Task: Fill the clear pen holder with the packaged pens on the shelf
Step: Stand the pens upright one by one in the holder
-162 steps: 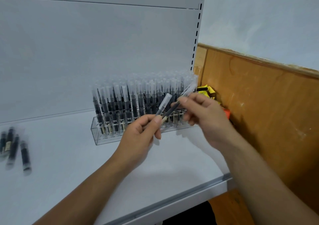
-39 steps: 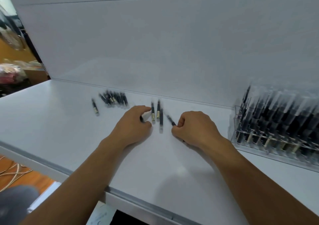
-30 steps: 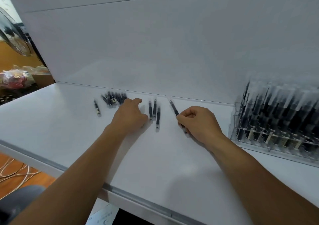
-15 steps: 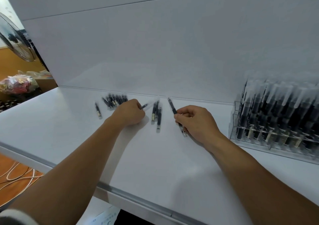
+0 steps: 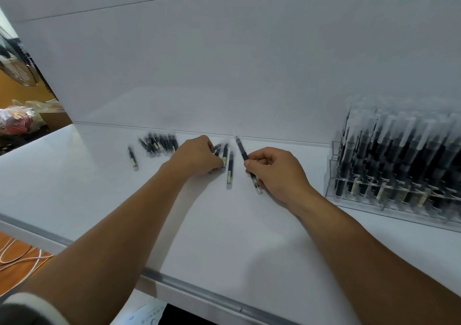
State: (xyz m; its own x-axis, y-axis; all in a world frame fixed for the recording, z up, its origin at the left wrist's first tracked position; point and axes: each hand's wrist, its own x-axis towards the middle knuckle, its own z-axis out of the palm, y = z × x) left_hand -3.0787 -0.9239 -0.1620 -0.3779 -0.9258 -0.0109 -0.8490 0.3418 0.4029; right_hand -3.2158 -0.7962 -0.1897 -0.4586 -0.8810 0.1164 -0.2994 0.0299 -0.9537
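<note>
Black packaged pens lie on the white shelf (image 5: 224,225). My right hand (image 5: 277,172) pinches one packaged pen (image 5: 241,148), whose tip points away toward the back wall. My left hand (image 5: 197,156) is curled over a few loose pens (image 5: 225,155) just left of it, gripping at least one. A single pen (image 5: 230,168) lies between my hands. A bunch of several pens (image 5: 159,143) and a lone pen (image 5: 132,157) lie farther left. The clear pen holder (image 5: 389,172) stands at the right, packed with upright pens.
The white back panel (image 5: 224,62) rises right behind the pens. The shelf's grey front edge (image 5: 199,292) runs across below my forearms. A fan (image 5: 15,65) and a plastic bag (image 5: 17,122) sit off the shelf's left end; cables (image 5: 22,257) lie on the floor.
Since the earliest frame my hands moved from the holder to the loose pens at the left. In the last second my right hand took hold of one pen and my left hand closed over others.
</note>
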